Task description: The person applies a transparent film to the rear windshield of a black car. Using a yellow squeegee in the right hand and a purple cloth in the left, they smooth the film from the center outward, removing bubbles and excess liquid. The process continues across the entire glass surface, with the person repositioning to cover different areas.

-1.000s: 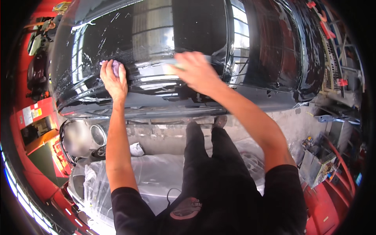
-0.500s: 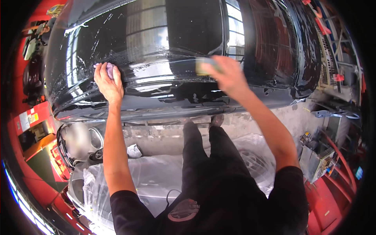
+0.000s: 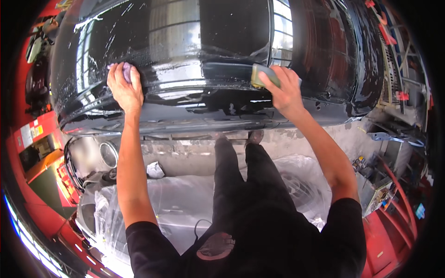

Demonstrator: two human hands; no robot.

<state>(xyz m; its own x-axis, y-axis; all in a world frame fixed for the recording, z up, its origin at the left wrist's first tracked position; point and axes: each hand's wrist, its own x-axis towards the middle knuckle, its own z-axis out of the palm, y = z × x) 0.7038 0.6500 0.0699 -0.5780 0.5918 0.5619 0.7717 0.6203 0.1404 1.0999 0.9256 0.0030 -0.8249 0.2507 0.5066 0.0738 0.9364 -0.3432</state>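
A glossy black car body (image 3: 232,32) fills the upper view, with wet streaks and drops on its surface. At the left, my left hand (image 3: 124,95) rests on the car's curved near edge. Its fingers are closed over a crumpled lilac cloth (image 3: 127,72), mostly hidden beneath them. Farther right, my right hand (image 3: 287,95) grips a yellow-green sponge block (image 3: 261,76) between thumb and fingers. The block lies against the black panel beside a bright window reflection. Its underside is out of sight.
Behind my legs, another car sits under clear plastic sheeting (image 3: 181,199). A crumpled white wad (image 3: 155,170) lies on the concrete floor. Red shelving (image 3: 34,134) is at the left. Metal racks and a grey metal box (image 3: 375,197) stand at the right.
My right hand has moved rightward along the panel with the sponge block. The left hand, still closed on the cloth, has shifted slightly up and left in the view.
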